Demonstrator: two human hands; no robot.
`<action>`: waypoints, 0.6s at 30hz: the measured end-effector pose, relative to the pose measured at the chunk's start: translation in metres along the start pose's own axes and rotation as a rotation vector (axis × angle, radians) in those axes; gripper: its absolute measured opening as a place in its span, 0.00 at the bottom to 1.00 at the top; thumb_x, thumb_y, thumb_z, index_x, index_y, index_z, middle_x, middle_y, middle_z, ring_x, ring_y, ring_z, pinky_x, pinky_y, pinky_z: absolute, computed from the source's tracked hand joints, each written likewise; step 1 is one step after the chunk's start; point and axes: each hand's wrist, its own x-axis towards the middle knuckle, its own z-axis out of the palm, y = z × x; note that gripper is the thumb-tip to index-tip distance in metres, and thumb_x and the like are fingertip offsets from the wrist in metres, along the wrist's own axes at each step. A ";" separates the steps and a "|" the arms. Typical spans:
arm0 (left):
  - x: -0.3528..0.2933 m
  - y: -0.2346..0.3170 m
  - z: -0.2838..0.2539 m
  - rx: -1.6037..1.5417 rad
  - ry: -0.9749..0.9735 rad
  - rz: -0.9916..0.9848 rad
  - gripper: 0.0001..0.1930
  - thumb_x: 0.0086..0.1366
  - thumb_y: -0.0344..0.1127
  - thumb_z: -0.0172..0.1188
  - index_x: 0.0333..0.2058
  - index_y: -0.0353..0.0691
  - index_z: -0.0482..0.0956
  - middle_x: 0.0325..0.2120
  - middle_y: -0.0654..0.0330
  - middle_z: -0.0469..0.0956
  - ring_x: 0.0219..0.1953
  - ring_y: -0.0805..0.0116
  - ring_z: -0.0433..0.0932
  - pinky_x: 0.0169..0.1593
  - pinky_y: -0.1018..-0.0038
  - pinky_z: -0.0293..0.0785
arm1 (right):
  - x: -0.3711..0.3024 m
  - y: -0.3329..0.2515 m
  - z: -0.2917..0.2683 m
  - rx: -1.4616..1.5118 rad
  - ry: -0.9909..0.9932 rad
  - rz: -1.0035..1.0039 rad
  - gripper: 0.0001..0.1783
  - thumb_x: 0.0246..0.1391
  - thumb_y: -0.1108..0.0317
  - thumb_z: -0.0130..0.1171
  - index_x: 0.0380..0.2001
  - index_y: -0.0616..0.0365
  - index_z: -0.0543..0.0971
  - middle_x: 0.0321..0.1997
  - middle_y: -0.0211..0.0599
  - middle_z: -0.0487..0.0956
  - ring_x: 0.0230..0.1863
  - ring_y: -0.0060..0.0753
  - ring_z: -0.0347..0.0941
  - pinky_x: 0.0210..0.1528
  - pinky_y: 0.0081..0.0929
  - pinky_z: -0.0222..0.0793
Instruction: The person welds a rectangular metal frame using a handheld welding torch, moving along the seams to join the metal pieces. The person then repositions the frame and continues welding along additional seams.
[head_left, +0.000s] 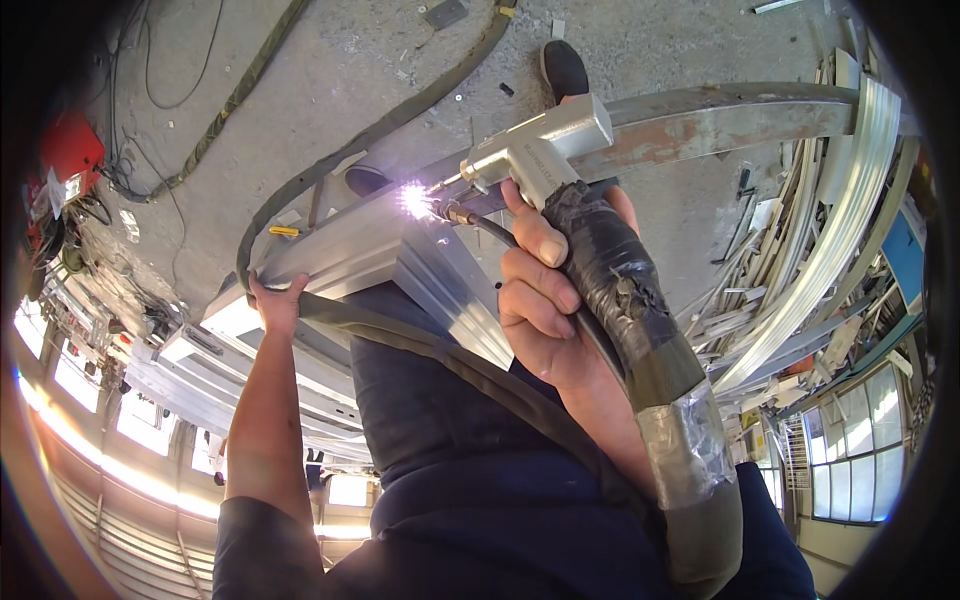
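Note:
My right hand (545, 300) grips the taped black handle of a silver welding gun (540, 150). Its nozzle points left, and a bright spark (415, 200) burns at the tip on a silvery metal frame profile (350, 250). A thick sleeved hose (660, 400) runs from the gun's handle down past my right forearm. My left hand (275, 300) rests on the frame's left end, fingers curled over its edge and over a dark cable (400, 340) that crosses my body.
A rusty curved steel beam (720, 120) runs to the right behind the gun. Stacked curved metal profiles (820, 260) fill the right side. A red machine (70, 150) and cables lie on the concrete floor at left. My shoe (563, 68) shows above.

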 end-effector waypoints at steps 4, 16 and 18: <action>0.001 -0.002 0.001 -0.003 0.001 0.005 0.71 0.39 0.59 0.81 0.71 0.35 0.44 0.66 0.28 0.47 0.70 0.39 0.49 0.69 0.57 0.57 | -0.003 0.005 0.005 -0.023 0.006 -0.001 0.41 0.67 0.43 0.49 0.61 0.77 0.63 0.31 0.39 0.73 0.20 0.27 0.64 0.17 0.24 0.60; -0.002 0.002 -0.001 -0.036 0.003 -0.015 0.73 0.35 0.62 0.82 0.71 0.36 0.44 0.66 0.29 0.47 0.70 0.39 0.50 0.69 0.56 0.57 | -0.008 0.006 0.023 -0.068 -0.004 0.021 0.43 0.67 0.44 0.49 0.64 0.79 0.58 0.34 0.40 0.74 0.22 0.28 0.66 0.18 0.24 0.63; -0.002 0.000 0.001 -0.043 0.002 -0.019 0.73 0.34 0.61 0.82 0.72 0.36 0.44 0.66 0.29 0.48 0.70 0.39 0.50 0.69 0.56 0.57 | -0.002 0.001 0.022 -0.104 -0.046 0.015 0.43 0.68 0.45 0.48 0.65 0.79 0.56 0.34 0.42 0.75 0.23 0.29 0.67 0.19 0.24 0.64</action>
